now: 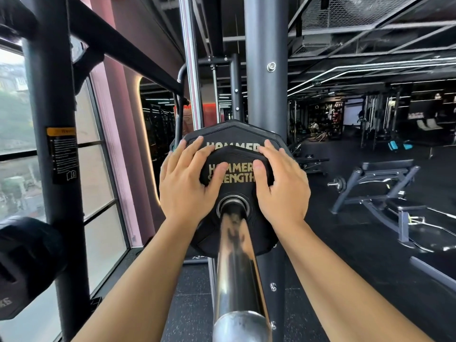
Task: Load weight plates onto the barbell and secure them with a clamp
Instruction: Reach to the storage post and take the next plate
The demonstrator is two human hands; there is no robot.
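Observation:
The chrome barbell sleeve (237, 262) runs from the bottom of the view away from me. Two black plates with gold lettering sit on it: a large plate (234, 134) behind and a small plate (234, 174) in front, its hub ringing the sleeve. My left hand (187, 178) lies flat on the left side of the small plate, fingers spread and reaching onto the large one. My right hand (281, 183) presses the right side the same way, fingers straight. No clamp shows.
A dark rack upright (266, 70) rises just behind the plates, a chrome guide rod (190, 62) beside it. Another upright (53, 144) stands at left by the window, with a stored black plate (22, 265) low left. A bench (385, 191) sits to the right.

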